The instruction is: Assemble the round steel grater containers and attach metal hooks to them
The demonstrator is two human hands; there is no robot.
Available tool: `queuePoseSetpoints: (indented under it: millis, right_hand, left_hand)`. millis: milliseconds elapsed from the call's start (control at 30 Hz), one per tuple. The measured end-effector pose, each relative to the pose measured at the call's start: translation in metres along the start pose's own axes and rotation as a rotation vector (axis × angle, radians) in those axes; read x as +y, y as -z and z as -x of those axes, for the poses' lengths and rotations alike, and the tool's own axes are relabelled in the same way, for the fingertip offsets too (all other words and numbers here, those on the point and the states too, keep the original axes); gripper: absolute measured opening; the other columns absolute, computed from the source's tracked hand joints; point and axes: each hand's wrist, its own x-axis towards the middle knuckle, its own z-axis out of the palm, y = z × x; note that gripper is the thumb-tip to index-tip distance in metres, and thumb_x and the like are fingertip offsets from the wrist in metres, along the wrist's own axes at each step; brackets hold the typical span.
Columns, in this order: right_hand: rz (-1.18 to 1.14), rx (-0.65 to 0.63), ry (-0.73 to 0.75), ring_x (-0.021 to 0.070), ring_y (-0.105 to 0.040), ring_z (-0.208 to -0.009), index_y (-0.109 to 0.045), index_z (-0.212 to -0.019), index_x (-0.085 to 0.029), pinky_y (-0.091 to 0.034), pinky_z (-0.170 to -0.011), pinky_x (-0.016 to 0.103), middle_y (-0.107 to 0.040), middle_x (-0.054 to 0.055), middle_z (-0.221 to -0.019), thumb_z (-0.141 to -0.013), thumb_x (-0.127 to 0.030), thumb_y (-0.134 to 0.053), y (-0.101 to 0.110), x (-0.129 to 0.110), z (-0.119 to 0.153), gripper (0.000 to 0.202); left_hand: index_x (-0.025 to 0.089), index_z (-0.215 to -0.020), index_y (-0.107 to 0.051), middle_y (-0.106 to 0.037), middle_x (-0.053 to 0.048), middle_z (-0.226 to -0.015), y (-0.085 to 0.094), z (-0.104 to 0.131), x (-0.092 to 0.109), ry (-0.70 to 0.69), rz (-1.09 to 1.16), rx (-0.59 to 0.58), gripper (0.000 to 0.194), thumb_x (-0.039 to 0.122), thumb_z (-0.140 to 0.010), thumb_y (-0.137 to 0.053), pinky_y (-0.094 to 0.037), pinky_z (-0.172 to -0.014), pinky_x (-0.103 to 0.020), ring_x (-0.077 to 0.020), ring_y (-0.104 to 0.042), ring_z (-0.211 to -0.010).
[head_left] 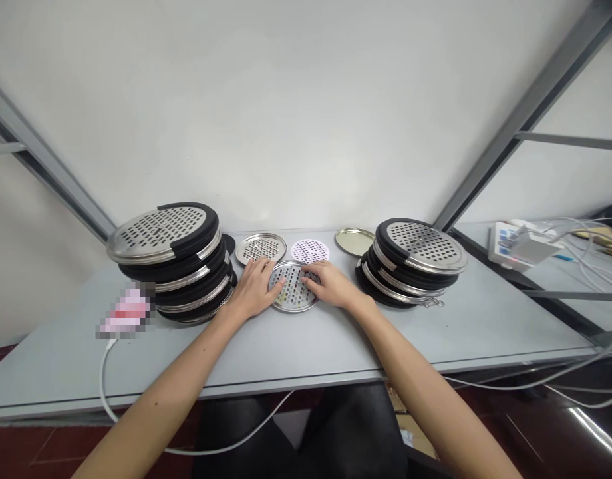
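Note:
A round perforated metal disc [292, 299] with a raised shiny rim lies on the grey table between my hands. My left hand [256, 286] is at its left edge, thumb over the top and fingers along the rim. From the right, my right hand [332, 283] grips the opposite edge, its thumb and fingers resting on the holed surface. Just behind are a second perforated metal disc [261, 249], partly covered by my left fingers, a pale pink perforated disc [310, 251], and a plain gold-toned round lid [354, 241].
Tall stacks of black-banded perforated metal discs stand left [161, 233] and right [420, 246]. A blurred pink object [129, 311] with a white cable [102, 372] lies at left. Beyond the grey shelf post [515, 126] sits a white power strip [510, 243] with tangled cables.

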Motion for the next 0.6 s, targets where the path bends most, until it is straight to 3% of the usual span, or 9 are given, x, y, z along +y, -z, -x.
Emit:
queuePoseSetpoints:
  millis: [133,333,600]
  right_hand:
    - [0.005,-0.001,0.005,0.024,-0.061,-0.101,-0.066,-0.113,-0.012,-0.042,-0.093,0.035,-0.07,0.013,-0.102,-0.092,-0.03,-0.052,-0.0003,0.0005,-0.0003,0.031]
    - [0.003,-0.006,0.008,0.0239,-0.061,-0.099,-0.066,-0.113,-0.012,-0.042,-0.092,0.035,-0.07,0.013,-0.102,-0.092,-0.03,-0.052,-0.0003,0.0005,-0.0007,0.031]
    - [0.0,-0.013,0.011,0.024,-0.061,-0.098,-0.066,-0.112,-0.011,-0.043,-0.092,0.035,-0.07,0.013,-0.102,-0.092,-0.03,-0.052,-0.0007,0.001,-0.0011,0.03]
  left_hand:
    - [0.015,-0.109,-0.054,-0.06,-0.012,-0.112,-0.0007,0.0022,0.0006,0.034,0.022,-0.032,0.033,0.041,-0.098,-0.037,-0.03,-0.111,-0.051,-0.0272,-0.052,-0.116]
    - [0.015,-0.114,-0.057,-0.056,-0.013,-0.132,-0.0029,0.0043,-0.0001,0.044,0.004,-0.052,0.04,0.043,-0.099,-0.033,-0.022,-0.116,-0.055,-0.0316,-0.035,-0.138]
    - [0.013,-0.117,-0.056,-0.059,-0.014,-0.127,-0.0066,0.0061,-0.0031,0.056,0.047,-0.007,0.042,0.041,-0.1,-0.03,-0.024,-0.115,-0.056,-0.0306,-0.038,-0.136]
